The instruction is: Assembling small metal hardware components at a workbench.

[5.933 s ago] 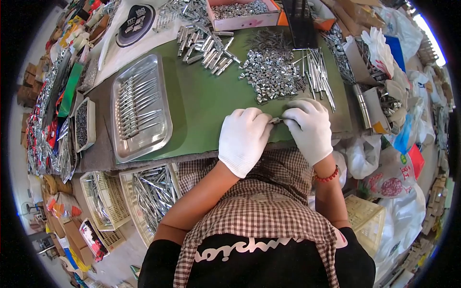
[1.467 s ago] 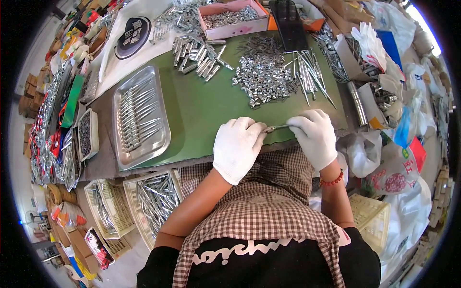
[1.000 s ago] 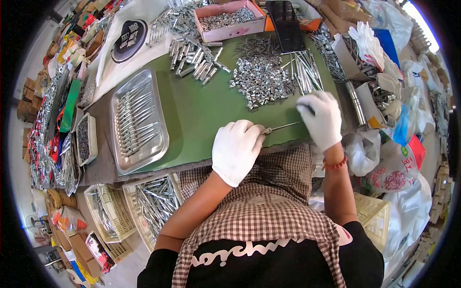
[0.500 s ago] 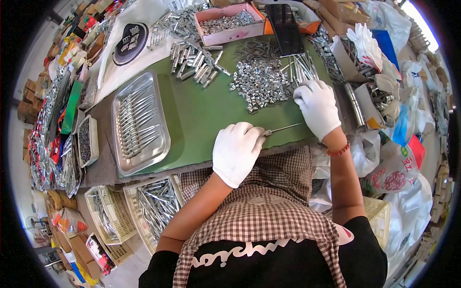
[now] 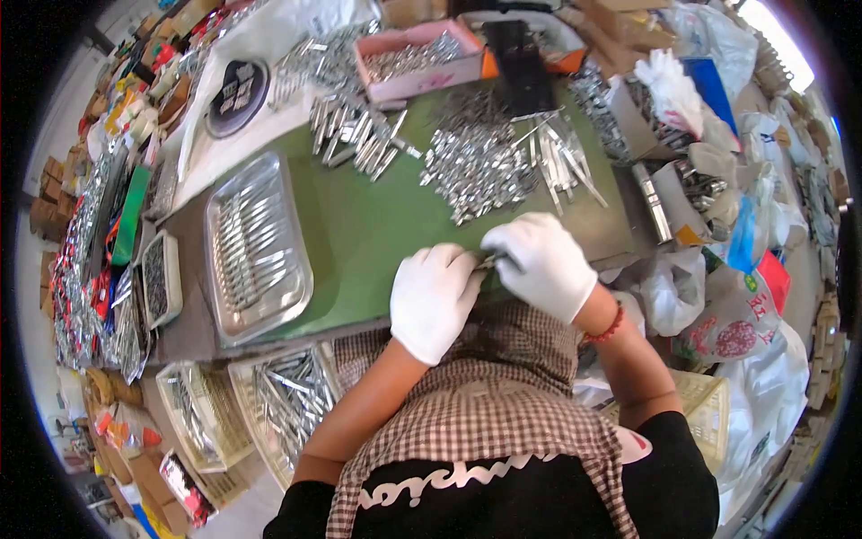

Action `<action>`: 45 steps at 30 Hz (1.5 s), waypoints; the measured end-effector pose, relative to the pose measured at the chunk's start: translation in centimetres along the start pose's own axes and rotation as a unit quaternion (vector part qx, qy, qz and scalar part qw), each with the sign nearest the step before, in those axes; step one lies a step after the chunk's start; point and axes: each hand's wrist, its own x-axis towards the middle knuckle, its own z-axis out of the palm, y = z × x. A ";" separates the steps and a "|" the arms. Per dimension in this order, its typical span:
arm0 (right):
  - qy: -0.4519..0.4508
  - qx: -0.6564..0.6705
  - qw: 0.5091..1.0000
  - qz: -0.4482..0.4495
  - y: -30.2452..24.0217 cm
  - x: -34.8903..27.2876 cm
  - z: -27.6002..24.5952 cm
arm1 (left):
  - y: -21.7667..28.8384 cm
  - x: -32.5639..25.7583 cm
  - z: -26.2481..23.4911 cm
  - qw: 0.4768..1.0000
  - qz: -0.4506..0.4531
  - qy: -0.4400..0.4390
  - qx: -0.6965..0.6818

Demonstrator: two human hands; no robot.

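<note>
left hand [image 5: 435, 303] pinches a small metal part [image 5: 488, 262], seemingly to steady it where right hand [image 5: 544, 266], fingers curled, meets it, grip unclear.

A metal-parts assembly workshop is showing here: a green work mat [image 5: 359, 216] is carrying heaped metal fittings [image 5: 476, 171] toward its far edge, a steel tray [image 5: 274, 311] of slim metal pieces [image 5: 251, 234] is lying along its left edge, and plastic crates [image 5: 223, 422] of metalware [image 5: 292, 395] are sitting below its front edge.
</note>
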 end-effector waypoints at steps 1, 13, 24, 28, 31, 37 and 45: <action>-0.023 -0.036 0.999 -0.012 -0.1 0.1 0.3 | -0.1 -0.2 0.3 1.000 0.014 0.024 0.012; 0.019 -0.136 0.989 -0.063 -2.7 -0.5 1.5 | -0.1 -1.0 -0.1 1.000 0.009 0.023 0.003; 0.027 -0.095 0.995 -0.033 -1.8 -0.8 2.1 | -0.2 -0.7 0.3 0.999 0.026 0.039 0.022; 0.068 -0.121 0.989 -0.050 -2.4 -1.6 2.9 | -0.2 -0.8 0.4 0.999 0.027 0.037 0.020; 0.065 -0.093 0.993 -0.011 -2.7 -1.3 2.7 | -0.1 -0.8 0.3 0.999 0.025 0.038 0.023; 0.067 -0.081 0.994 -0.002 -2.1 -1.4 3.0 | 0.0 -0.9 0.6 0.998 0.022 0.050 0.026; 0.094 -0.058 0.994 -0.021 -2.8 -1.3 3.6 | -0.3 -1.5 0.5 0.996 0.013 0.056 0.063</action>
